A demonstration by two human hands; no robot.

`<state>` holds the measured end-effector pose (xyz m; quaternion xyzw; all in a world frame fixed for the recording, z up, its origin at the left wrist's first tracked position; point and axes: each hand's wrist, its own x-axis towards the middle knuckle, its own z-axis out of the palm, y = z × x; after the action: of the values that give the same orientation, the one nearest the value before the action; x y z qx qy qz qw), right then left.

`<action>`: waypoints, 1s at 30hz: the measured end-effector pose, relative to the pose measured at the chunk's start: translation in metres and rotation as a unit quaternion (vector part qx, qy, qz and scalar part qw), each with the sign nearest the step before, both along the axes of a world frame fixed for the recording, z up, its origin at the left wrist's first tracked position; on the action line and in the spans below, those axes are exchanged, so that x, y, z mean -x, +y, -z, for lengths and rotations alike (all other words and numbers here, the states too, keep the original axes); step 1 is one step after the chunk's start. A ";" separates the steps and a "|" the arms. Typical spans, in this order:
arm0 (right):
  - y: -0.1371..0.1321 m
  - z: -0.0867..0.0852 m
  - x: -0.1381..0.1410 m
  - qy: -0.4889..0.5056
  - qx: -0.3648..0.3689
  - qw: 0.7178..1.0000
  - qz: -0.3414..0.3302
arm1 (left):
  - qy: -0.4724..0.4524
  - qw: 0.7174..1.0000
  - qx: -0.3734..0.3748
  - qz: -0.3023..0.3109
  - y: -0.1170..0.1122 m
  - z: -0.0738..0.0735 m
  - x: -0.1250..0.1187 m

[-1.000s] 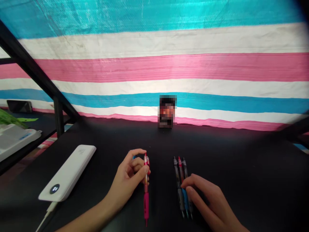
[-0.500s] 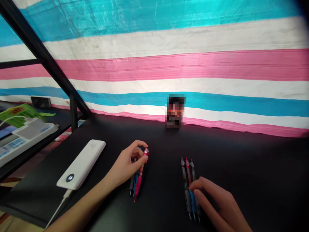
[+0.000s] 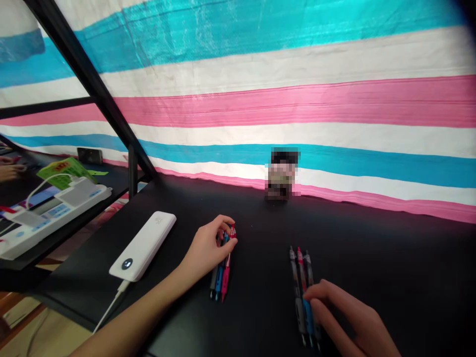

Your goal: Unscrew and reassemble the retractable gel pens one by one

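My left hand (image 3: 211,243) is closed, thumb and fingers at the upper end of a pink pen (image 3: 226,280). Beside that pen lie a blue pen (image 3: 219,282) and a grey pen (image 3: 213,285), side by side on the black table; their upper ends are partly behind my fingers. To the right, my right hand (image 3: 347,312) pinches a pen with a blue grip and red top (image 3: 307,312). A grey-grip pen (image 3: 299,307) lies left of it, and another dark pen (image 3: 309,267) on the right is partly covered by my fingertips.
A white power bank (image 3: 147,245) with a cable lies at left on the black table (image 3: 260,317). A pixelated object (image 3: 281,176) stands at the back against a striped sheet (image 3: 297,104). On the adjoining table are a power strip (image 3: 55,218) and another person's hands (image 3: 11,168).
The view has turned left, shifting things rightward. The pink pen's lower end has come up level with the blue and grey pens. My right hand stays at its pens.
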<state>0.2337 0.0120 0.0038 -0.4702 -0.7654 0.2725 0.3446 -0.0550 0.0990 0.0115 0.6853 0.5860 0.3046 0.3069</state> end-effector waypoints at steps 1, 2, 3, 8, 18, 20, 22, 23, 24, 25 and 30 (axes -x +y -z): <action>0.000 0.000 0.000 0.000 0.002 1.000 -0.005 | 0.021 1.000 -0.014 -0.001 0.000 0.000 0.000; 0.001 -0.001 0.000 -0.001 0.005 1.000 -0.008 | 0.041 0.999 -0.029 0.000 0.001 0.001 0.001; 0.001 -0.001 0.000 0.000 0.007 1.000 -0.008 | 0.058 0.997 -0.043 0.001 0.001 0.001 0.002; 0.000 0.000 0.000 0.017 0.004 1.000 0.021 | 0.115 0.987 -0.113 0.021 0.000 0.005 0.001; -0.004 0.008 -0.004 0.074 -0.034 0.991 0.102 | 0.245 0.811 -0.355 0.394 -0.048 0.030 -0.051; -0.005 0.007 -0.004 0.079 -0.040 0.991 0.100 | 0.247 0.798 -0.380 0.397 -0.051 0.032 -0.055; -0.005 0.005 -0.004 0.083 -0.039 0.991 0.096 | 0.246 0.804 -0.391 0.375 -0.051 0.033 -0.056; -0.005 0.004 -0.003 0.086 -0.038 0.991 0.095 | 0.244 0.807 -0.393 0.368 -0.051 0.033 -0.055; -0.004 0.004 -0.003 0.088 -0.037 0.991 0.093 | 0.240 0.808 -0.395 0.364 -0.050 0.033 -0.055; -0.004 0.003 -0.002 0.089 -0.036 0.991 0.091 | 0.238 0.810 -0.397 0.362 -0.050 0.032 -0.055; -0.005 0.002 -0.002 0.082 -0.030 0.992 0.085 | 0.229 0.806 -0.429 0.338 -0.047 0.038 -0.056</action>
<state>0.2353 0.0073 0.0017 -0.4989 -0.6995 0.2565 0.4428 0.0014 0.0521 -0.0263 0.9517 0.1804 0.2359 -0.0777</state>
